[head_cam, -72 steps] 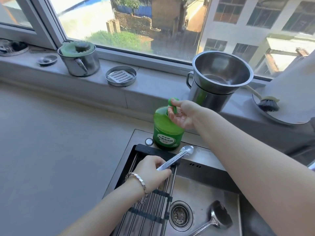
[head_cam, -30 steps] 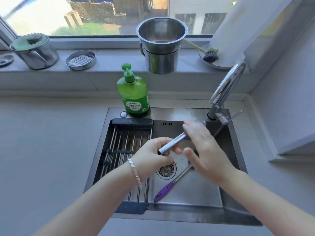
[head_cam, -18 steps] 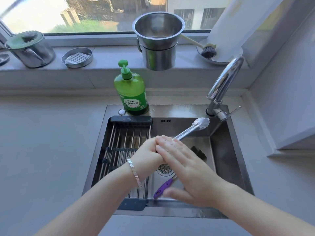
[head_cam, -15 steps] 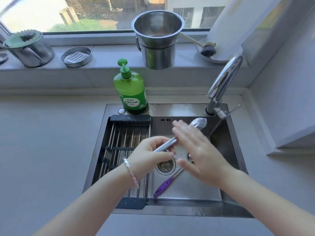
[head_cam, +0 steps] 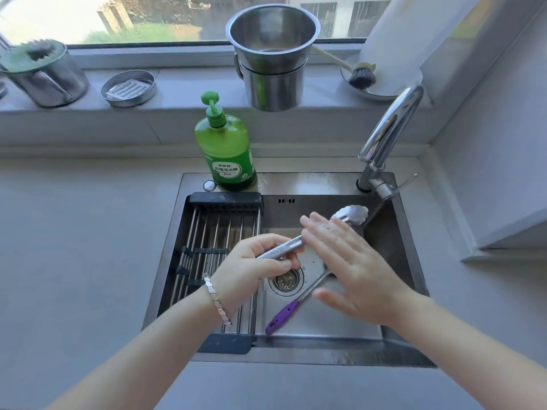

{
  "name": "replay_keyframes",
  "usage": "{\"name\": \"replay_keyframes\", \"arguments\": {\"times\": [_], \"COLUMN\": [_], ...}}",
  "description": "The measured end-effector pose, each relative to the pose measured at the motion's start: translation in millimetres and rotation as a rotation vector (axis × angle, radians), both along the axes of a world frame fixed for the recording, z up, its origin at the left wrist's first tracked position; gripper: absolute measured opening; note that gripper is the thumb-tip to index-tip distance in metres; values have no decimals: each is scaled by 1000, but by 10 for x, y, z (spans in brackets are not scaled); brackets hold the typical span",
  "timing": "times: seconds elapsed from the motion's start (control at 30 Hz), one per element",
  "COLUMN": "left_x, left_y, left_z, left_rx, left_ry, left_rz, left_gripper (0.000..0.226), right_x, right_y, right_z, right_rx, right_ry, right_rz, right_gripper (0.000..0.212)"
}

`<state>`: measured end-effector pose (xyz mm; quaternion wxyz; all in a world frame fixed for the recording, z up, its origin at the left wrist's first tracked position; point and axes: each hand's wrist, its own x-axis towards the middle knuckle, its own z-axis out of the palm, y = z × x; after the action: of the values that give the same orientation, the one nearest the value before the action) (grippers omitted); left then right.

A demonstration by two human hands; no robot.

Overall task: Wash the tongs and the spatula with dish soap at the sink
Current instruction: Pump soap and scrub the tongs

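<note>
We cannot see the middle of the tongs point(head_cam: 350, 215), which passes under the flat fingers of the right grip point(head_cam: 352, 270), nor their rear end, buried in the left grip point(head_cam: 251, 270). The right grip also covers the head of the spatula point(head_cam: 284, 315). The label on the soap bottle point(head_cam: 226, 149) is too small for us to read, and the lidded pot point(head_cam: 41, 72) by the left edge is blurred.

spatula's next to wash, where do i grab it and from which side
Grip the spatula by its purple handle, from above on the near side: it lies flat in the sink, handle toward you and uncovered, head mostly hidden behind the right hand.
</note>
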<state>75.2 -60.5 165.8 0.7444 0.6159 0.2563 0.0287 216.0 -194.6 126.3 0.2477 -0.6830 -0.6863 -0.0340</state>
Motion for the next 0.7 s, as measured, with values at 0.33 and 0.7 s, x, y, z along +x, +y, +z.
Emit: {"name": "replay_keyframes", "arguments": {"times": [0.33,0.7], "left_x": [-12,-100], "left_y": [-31,42], "left_z": [-9,-12], "left_rx": [69,420], "left_ry": [49,190], "left_rz": [-23,-203], "left_gripper": [25,22], "right_x": [-116,249], "right_y": [-15,-191], "right_z": [-97,-109], "right_rx": [31,-87], "right_ry": [29,253], "right_rz": [32,-19], "right_gripper": [53,27]}}
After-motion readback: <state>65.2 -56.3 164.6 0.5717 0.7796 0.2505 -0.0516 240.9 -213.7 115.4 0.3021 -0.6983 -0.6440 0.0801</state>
